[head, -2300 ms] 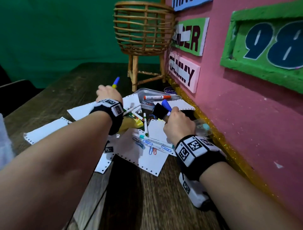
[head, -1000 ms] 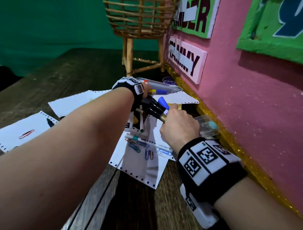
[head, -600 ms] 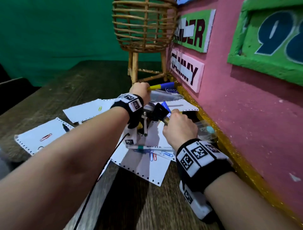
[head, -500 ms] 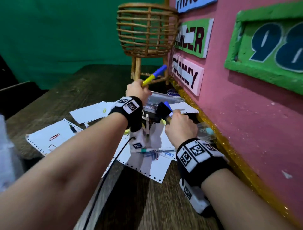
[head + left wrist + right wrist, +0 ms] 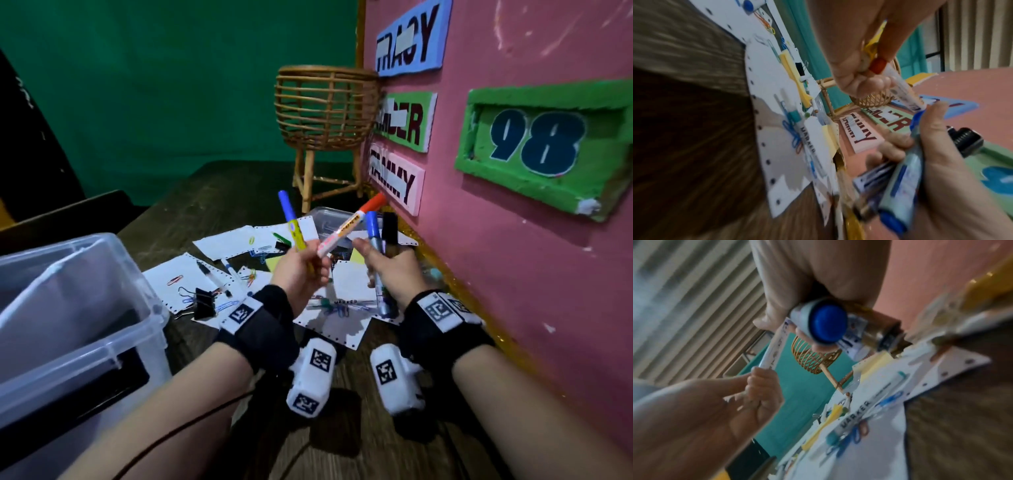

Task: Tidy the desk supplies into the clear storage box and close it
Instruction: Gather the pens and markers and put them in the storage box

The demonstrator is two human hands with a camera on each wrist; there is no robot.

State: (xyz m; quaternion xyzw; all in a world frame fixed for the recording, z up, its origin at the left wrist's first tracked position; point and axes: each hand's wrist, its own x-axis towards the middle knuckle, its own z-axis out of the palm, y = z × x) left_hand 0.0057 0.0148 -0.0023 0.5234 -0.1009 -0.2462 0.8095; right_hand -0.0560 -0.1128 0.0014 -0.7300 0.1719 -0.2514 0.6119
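Held two markers in the left hand [image 5: 301,270], fingers curled round the lower barrels: a yellow marker [image 5: 292,226] standing nearly upright and an orange-capped marker [image 5: 346,229] slanting off toward the right hand [image 5: 390,270]. Gripped two more in that right hand, fist closed round a blue-capped marker [image 5: 375,246] and a black-capped marker [image 5: 389,229], both roughly upright. Kept both hands raised over the clutter, close together, with the orange-capped marker's barrel almost touching the right thumb.

Judged the likeliest slip to be in the left hand: two barrels splayed apart in one grip, held low, top-heavy. Could have lost the slanted one on any quick swing, sending it back among the sheets [image 5: 352,284] or off the desk [image 5: 342,455]. Could also have knocked the markers together by bringing the hands closer, loosening either pair.

Found the clear storage box [image 5: 150,329] open at the near left, well apart from both hands; could not tell where its lid lay. Risked clipping its near rim when crossing over with the right hand, the farther one, hemmed in by the pink wall [image 5: 513,257].

Left plenty behind on the sheets: a teal marker [image 5: 339,302], paper clips [image 5: 226,305], a binder clip [image 5: 204,303]. Risked sweeping those small things onto the floor with a low forearm.
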